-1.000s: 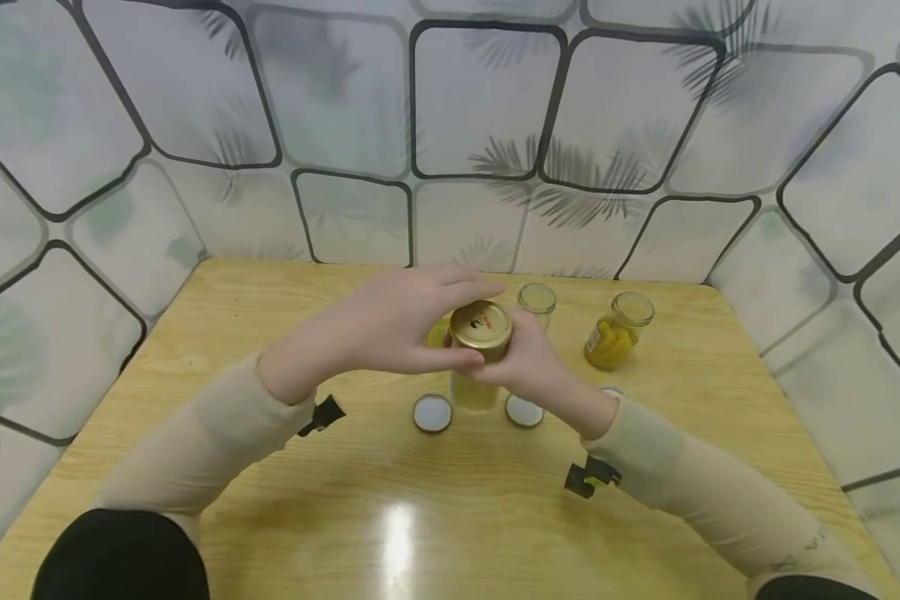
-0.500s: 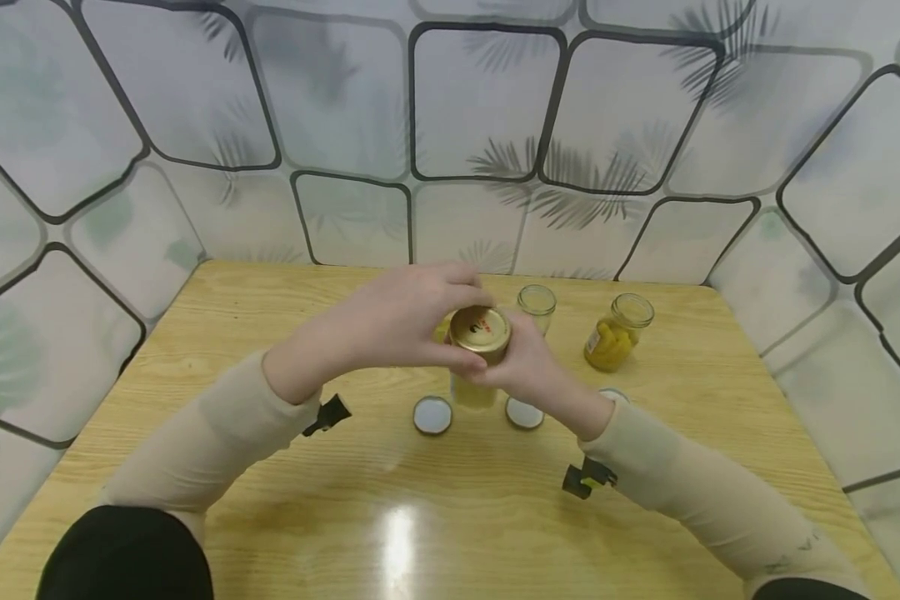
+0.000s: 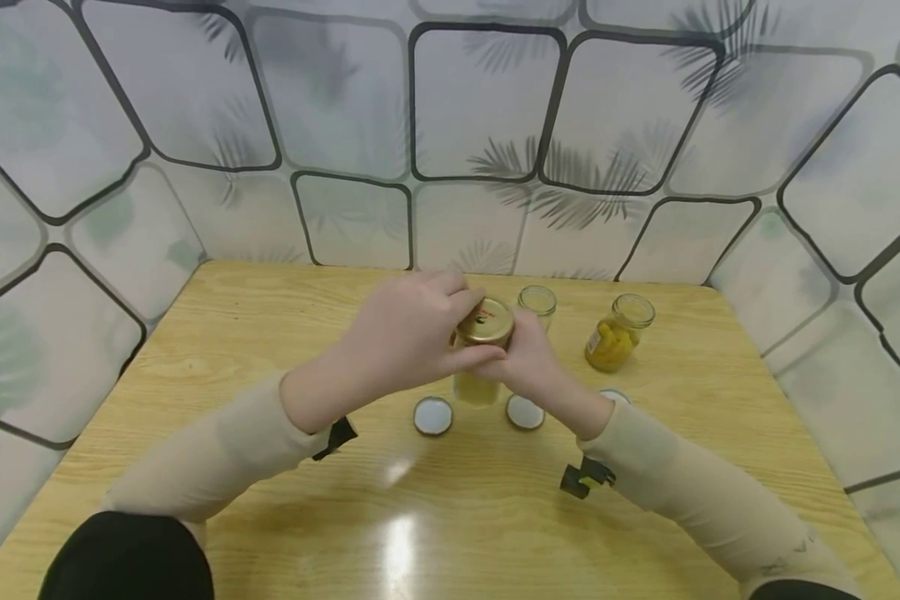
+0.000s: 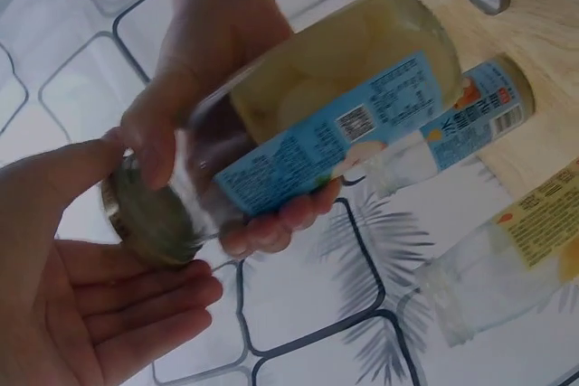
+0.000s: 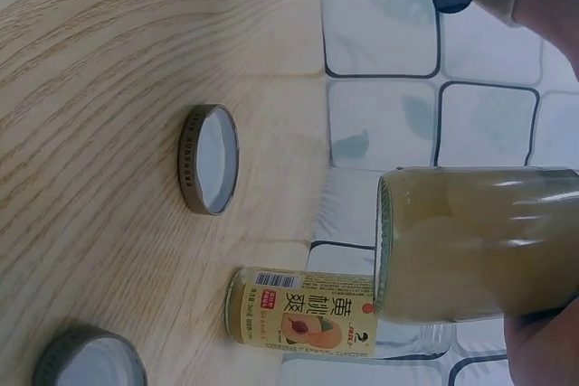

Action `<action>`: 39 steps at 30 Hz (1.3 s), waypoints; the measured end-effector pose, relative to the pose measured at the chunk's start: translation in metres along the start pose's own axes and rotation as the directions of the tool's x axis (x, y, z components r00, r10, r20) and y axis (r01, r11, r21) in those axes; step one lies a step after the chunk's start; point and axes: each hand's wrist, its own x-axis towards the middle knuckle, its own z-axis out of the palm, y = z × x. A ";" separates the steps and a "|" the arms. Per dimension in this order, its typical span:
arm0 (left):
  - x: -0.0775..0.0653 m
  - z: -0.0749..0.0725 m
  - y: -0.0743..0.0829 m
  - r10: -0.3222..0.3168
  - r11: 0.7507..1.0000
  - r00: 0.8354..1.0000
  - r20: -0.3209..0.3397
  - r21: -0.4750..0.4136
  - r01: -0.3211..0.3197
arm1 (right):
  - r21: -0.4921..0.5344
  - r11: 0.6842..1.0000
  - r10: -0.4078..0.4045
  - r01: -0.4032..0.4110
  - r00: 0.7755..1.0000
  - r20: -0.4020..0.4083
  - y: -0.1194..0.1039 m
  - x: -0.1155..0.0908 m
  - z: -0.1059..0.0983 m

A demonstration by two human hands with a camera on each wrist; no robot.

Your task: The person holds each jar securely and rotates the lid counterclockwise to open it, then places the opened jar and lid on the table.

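Observation:
A glass jar [image 3: 476, 390] of pale fruit in liquid, with a blue label, is held off the table. Its gold lid [image 3: 484, 320] is on. My right hand [image 3: 543, 367] grips the jar just below the lid. From the other side my left hand [image 3: 408, 333] holds the lid's edge between thumb and fingers. In the left wrist view the left fingers [image 4: 136, 309] lie along the lid's lower rim, the thumb at its upper rim. The jar's base [image 5: 384, 246] points toward the table in the right wrist view.
Two loose lids [image 3: 432, 415] [image 3: 525, 412] lie white side up near the jar; a third lid [image 3: 613, 395] is partly behind the right wrist. Behind stand an uncapped jar [image 3: 537, 302] and, to the right, an uncapped jar of yellow fruit [image 3: 613, 337]. Patterned walls enclose the wooden table [image 3: 307, 517].
My left hand has come slightly nearer and turned, its fingers curling from spread around the lid onto its edge. The right hand keeps its grip, and the jar has shifted only slightly.

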 end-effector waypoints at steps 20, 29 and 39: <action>-0.002 -0.004 -0.006 0.054 0.998 0.998 -0.036 -0.018 -0.055 | 0.043 0.997 0.067 -0.065 0.997 -0.040 -0.002 0.001 -0.004; -0.002 -0.006 -0.008 0.073 0.996 0.997 -0.040 -0.052 -0.075 | 0.023 0.998 0.059 -0.058 0.998 -0.028 -0.002 0.001 -0.003; -0.004 -0.004 -0.011 0.074 0.986 0.985 -0.158 -0.136 -0.096 | 0.060 0.998 0.023 -0.022 1.000 -0.014 0.001 0.000 0.000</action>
